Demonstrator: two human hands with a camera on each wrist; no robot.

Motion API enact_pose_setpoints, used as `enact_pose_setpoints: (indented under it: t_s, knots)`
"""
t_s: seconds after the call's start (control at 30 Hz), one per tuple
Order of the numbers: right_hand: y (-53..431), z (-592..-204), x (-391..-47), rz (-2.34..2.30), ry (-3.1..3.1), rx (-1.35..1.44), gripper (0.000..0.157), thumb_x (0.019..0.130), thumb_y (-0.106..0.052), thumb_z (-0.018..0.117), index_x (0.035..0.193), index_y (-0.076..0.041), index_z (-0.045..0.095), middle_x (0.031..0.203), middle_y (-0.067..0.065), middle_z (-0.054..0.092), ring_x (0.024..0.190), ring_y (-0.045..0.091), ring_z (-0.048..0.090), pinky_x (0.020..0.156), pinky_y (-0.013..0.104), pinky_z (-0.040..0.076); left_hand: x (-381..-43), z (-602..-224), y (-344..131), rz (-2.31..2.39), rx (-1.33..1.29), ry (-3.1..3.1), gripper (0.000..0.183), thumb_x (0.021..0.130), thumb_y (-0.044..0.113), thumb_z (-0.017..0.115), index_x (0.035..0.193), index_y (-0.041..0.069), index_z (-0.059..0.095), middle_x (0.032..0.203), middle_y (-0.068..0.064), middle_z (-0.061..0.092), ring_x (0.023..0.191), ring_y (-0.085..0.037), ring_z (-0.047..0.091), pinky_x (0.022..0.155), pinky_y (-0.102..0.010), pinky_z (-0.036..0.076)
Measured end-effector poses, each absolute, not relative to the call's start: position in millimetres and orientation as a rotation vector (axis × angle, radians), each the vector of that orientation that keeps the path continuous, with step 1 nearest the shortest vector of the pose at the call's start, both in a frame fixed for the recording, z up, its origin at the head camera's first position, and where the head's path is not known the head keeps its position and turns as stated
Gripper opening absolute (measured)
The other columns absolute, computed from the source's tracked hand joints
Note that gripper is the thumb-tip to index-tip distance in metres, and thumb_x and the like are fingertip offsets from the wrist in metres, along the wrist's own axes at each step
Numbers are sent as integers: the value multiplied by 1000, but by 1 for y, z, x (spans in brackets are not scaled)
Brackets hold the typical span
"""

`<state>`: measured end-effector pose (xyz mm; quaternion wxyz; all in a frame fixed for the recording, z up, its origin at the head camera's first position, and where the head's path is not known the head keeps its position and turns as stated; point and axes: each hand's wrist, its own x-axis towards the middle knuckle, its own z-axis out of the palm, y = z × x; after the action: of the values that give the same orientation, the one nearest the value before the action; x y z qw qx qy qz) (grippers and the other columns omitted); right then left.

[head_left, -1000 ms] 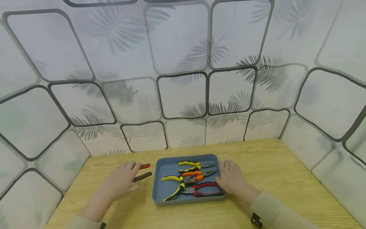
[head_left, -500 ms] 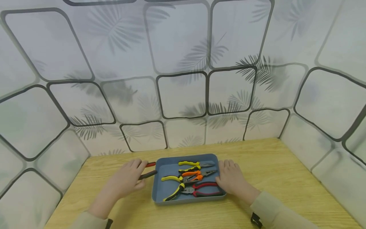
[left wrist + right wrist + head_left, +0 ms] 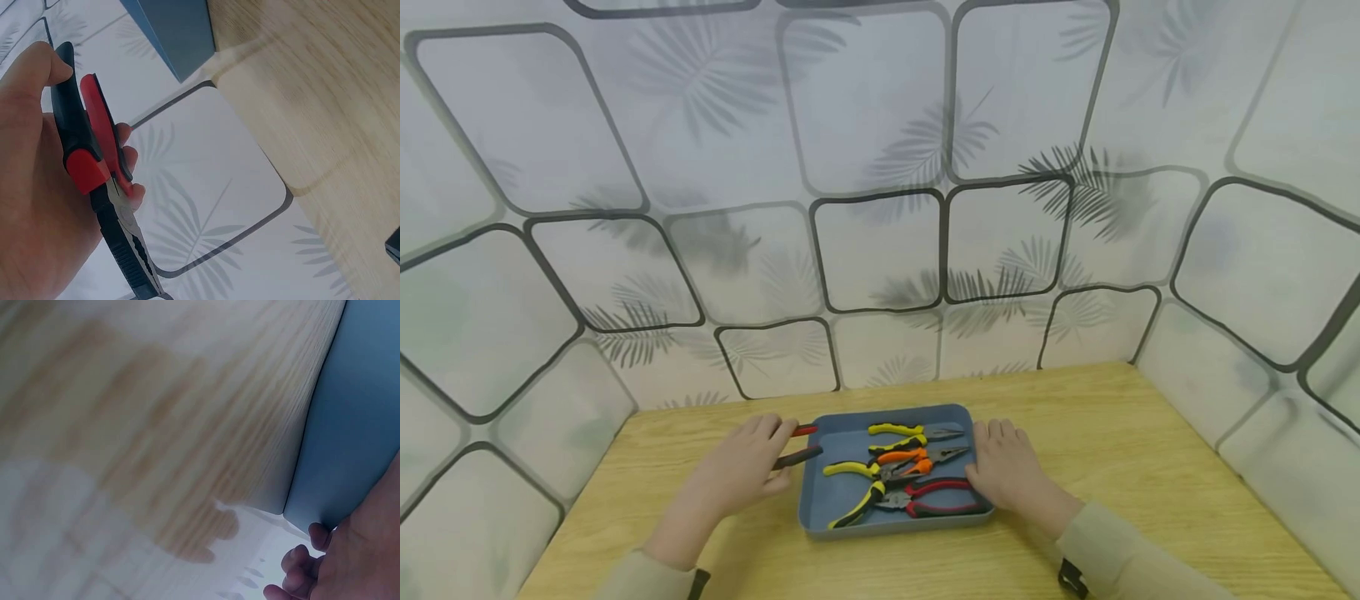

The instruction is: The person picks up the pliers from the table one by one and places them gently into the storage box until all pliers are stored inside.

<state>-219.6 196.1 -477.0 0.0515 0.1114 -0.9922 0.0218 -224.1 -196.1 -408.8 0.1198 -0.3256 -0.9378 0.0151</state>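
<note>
My left hand (image 3: 745, 462) grips a pair of red and black pliers (image 3: 78, 125). Their handles poke out past the fingers toward the tray, overlapping its left rim in the head view; the left wrist view shows the metal jaws pointing back along the palm. The blue-grey tray (image 3: 842, 442) holds several more pliers: yellow-black long-nose pliers (image 3: 898, 433) at the far side, orange-handled pliers (image 3: 917, 457) in the middle, yellow-black pliers (image 3: 868, 492) with spread handles, and red-black pliers (image 3: 928, 496) near the front. Against the tray's right side rests my right hand (image 3: 1011, 471), fingers extended forward.
Under the tray is a light wood table (image 3: 1097, 442), with wood surface on both sides. A patterned curtain (image 3: 880, 250) with leaf shapes and rounded squares rises behind the table and along both sides.
My left hand has moved right with the pliers, bringing their handles from left of the tray to over its left rim. The right hand and tray have stayed put.
</note>
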Motion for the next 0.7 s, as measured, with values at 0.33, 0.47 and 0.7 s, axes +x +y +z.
enact_pose_setpoints:
  t_s: [0.33, 0.47, 0.7]
  knots:
    - [196, -474, -218, 69, -3020, 329, 34, 99, -29, 66, 108, -1, 49, 95, 16, 49, 88, 32, 46, 78, 48, 42, -226, -410, -182, 108, -1015, -2685, 47, 90, 26, 76, 131, 10, 58, 103, -4, 58, 88, -21, 57, 81, -43, 54]
    - [195, -474, -218, 75, -3031, 318, 35, 98, -29, 67, 108, -1, 49, 95, 17, 49, 89, 33, 46, 79, 48, 43, -227, -412, -178, 90, -1042, -2693, 50, 90, 24, 73, 135, 6, 60, 107, -6, 60, 89, -21, 57, 78, -43, 53]
    - [195, -472, -218, 89, -3036, 323, 34, 99, -29, 66, 109, -1, 48, 95, 17, 49, 89, 32, 45, 79, 48, 41, -228, -410, -167, 81, -1089, -2686, 53, 90, 24, 72, 137, 3, 61, 108, -8, 61, 89, -23, 57, 78, -44, 53]
